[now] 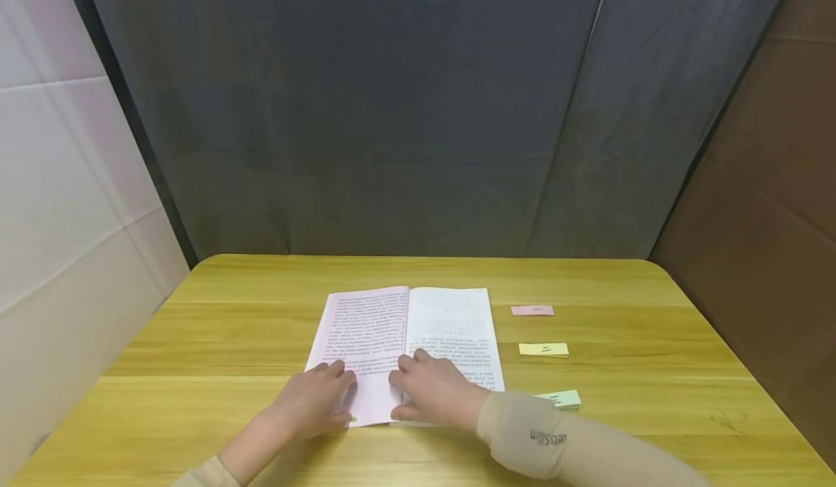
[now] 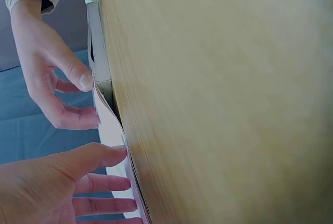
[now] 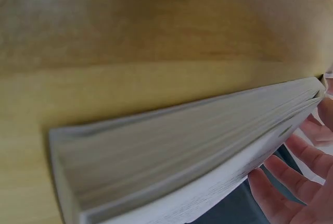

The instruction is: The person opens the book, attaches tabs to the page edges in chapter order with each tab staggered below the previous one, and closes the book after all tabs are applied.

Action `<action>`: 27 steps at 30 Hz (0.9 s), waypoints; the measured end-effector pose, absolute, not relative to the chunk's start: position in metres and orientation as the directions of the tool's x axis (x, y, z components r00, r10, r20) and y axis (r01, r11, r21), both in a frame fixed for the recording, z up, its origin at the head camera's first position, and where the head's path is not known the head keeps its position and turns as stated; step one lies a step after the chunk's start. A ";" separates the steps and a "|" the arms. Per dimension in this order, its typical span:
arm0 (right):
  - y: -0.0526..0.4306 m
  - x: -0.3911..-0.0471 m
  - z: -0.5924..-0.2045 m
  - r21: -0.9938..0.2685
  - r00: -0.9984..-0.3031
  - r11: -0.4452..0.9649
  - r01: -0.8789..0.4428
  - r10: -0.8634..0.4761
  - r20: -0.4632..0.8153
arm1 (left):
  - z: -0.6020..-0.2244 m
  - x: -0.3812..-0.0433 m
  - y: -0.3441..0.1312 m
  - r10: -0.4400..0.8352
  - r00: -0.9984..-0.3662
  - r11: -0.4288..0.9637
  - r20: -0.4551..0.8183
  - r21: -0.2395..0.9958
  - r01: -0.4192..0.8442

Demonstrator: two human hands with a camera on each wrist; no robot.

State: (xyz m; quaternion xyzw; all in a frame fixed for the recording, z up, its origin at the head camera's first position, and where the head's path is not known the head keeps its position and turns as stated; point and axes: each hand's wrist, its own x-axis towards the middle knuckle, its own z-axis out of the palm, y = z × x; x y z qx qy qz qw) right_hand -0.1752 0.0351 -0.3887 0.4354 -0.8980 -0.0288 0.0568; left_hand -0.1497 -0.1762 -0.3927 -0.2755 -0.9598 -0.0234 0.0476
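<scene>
An open book [image 1: 451, 313] lies on the wooden table, its left page [image 1: 366, 327] tinted pink and its right page white, both printed with text. My left hand [image 1: 313, 400] rests on the lower left page, fingers spread and thumb at the bottom edge. Close to the spine, my right hand [image 1: 437, 389] touches the bottom of the book and covers some of the text. In the left wrist view the left fingers [image 2: 104, 182] lie fairly straight against the page. From the right wrist, the thick block of pages [image 3: 182, 140] shows, with right fingertips [image 3: 260, 179] on the upper page.
Right of the book, three paper slips are set out in a column: pink [image 1: 532, 310], yellow [image 1: 543, 350] and green [image 1: 564, 399], each with dark strokes. The right sleeve [image 1: 522, 429] partly overlaps the green one. A dark curtain [image 1: 392, 109] hangs behind the table [image 1: 261, 327].
</scene>
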 end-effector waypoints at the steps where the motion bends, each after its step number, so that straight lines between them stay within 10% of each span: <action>1: 0.035 -0.175 -0.389 0.103 -0.613 0.619 -0.779 -0.786 0.081 | -0.393 -0.150 -0.176 0.526 -0.845 0.848 0.103 0.020 0.530; 27: 0.038 -0.176 -0.394 0.086 -0.591 0.601 -0.795 -0.798 0.115 | -0.393 -0.149 -0.175 0.510 -0.855 0.859 0.094 -0.008 0.511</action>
